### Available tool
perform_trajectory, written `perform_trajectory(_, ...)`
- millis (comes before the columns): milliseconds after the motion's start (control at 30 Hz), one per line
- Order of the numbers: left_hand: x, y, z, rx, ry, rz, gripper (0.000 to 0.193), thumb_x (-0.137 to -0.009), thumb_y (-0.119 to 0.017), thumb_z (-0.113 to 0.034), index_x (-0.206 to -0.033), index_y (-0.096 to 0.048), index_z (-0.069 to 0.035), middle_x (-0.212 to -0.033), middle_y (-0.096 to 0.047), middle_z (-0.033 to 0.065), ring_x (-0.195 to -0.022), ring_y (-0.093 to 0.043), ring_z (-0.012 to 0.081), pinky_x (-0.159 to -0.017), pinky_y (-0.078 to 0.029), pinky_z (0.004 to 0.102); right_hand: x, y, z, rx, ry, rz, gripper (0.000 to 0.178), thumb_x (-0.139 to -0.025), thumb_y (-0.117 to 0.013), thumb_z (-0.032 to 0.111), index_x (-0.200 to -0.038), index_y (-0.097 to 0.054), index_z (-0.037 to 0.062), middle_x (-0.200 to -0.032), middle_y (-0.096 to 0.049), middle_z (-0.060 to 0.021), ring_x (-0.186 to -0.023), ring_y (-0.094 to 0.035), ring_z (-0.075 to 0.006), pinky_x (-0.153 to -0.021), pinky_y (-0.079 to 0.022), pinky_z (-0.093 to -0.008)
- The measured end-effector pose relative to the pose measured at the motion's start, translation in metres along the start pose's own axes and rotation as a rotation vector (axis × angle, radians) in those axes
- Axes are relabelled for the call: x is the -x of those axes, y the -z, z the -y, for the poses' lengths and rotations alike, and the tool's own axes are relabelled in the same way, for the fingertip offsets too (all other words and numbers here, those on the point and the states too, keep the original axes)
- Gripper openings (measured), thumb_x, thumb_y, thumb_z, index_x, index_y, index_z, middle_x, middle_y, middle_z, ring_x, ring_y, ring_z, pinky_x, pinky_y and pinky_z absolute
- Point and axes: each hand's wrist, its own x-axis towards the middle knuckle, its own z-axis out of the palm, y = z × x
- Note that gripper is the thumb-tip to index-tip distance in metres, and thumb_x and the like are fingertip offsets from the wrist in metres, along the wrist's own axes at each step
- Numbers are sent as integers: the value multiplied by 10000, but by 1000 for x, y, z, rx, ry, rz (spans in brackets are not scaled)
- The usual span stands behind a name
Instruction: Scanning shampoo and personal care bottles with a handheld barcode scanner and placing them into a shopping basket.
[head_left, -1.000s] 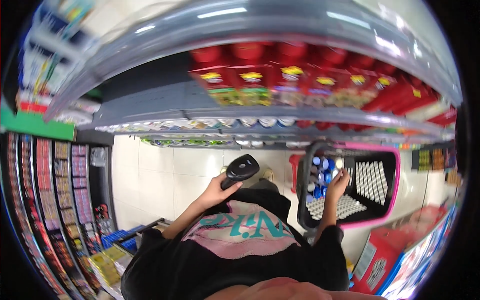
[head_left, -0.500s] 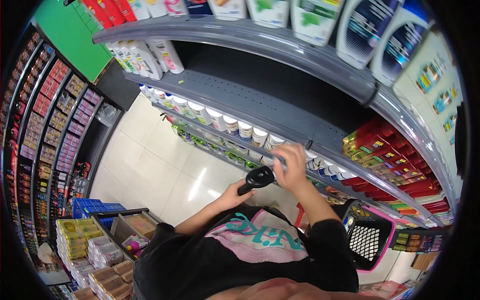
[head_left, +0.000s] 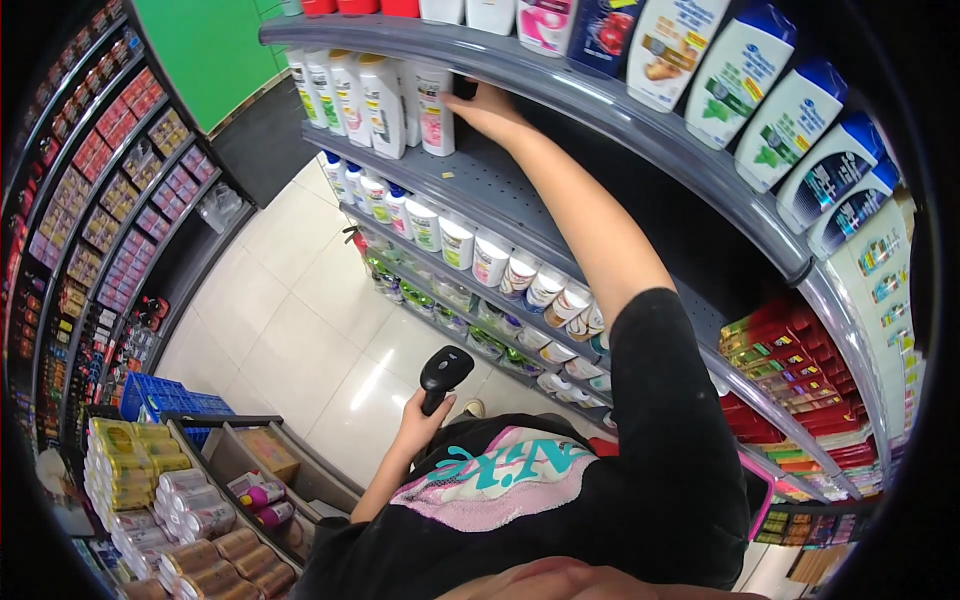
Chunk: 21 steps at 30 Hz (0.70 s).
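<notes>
My left hand (head_left: 423, 425) grips a black handheld scanner (head_left: 443, 374) low in front of my chest, its head pointing toward the shelves. My right hand (head_left: 487, 108) reaches up to the upper grey shelf (head_left: 500, 190) and touches a white bottle with a pink label (head_left: 436, 112), the last in a row of white bottles (head_left: 355, 95). Its fingers rest on the bottle's top and side; a closed grip cannot be made out. To the right of that bottle the shelf is bare.
White and blue bottles (head_left: 790, 125) line the top shelf. Small white jars (head_left: 490, 260) fill the shelf below, red boxes (head_left: 790, 390) sit at the right. A cart with cans and packs (head_left: 190, 500) stands lower left beside blue crates (head_left: 165, 398). Pale tiled floor (head_left: 300, 320) runs between racks.
My right hand has risen from the jar shelf to the upper shelf and now touches the white bottle. The view tilted up and left. The scanner stays in my left hand.
</notes>
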Motion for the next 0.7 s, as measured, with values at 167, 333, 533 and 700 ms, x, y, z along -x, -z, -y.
perform_trajectory(167, 15, 10, 7, 55, 10, -97, 267, -895, -741, -237, -1057, -664, -40, -771, -578, -26, -704, -516, 78, -637, -436, 255, -36, -25, 14, -218, -1, 113, 733, -787, -791, 408, -1317, -533, -28, -1288, -614, -228, -1211, -595, -321, -1016, -467, -393)
perform_trajectory(333, 12, 14, 3, 57, 9, -94, 264, -897, -741, -236, -1054, -659, -40, -752, -568, -25, -660, -515, 76, -600, -432, 253, -41, -43, -5, -83, 50, -74, 678, -785, -803, 364, -1293, -553, -9, -1232, -642, -214, -1146, -631, -309, -960, -504, -391)
perform_trajectory(533, 0, 9, 0, 23, -32, -44, 264, -902, -738, -245, -1028, -638, -36, -721, -549, -16, -591, -517, 81, -539, -418, 251, 47, 11, 6, -187, 101, -28, 537, -786, -808, 305, -1198, -603, 30, -985, -707, -127, -735, -683, -156, -624, -559, -305)
perform_trajectory(700, -21, 1, 1, -36, -143, 26, 246, -897, -745, -240, -997, -647, -38, -728, -553, -21, -611, -508, 73, -545, -405, 246, 185, 100, 24, 121, 586, -14, 471, -727, -763, 117, -1187, -668, 154, -1215, -670, -73, -944, -714, -280, -776, -602, -350)
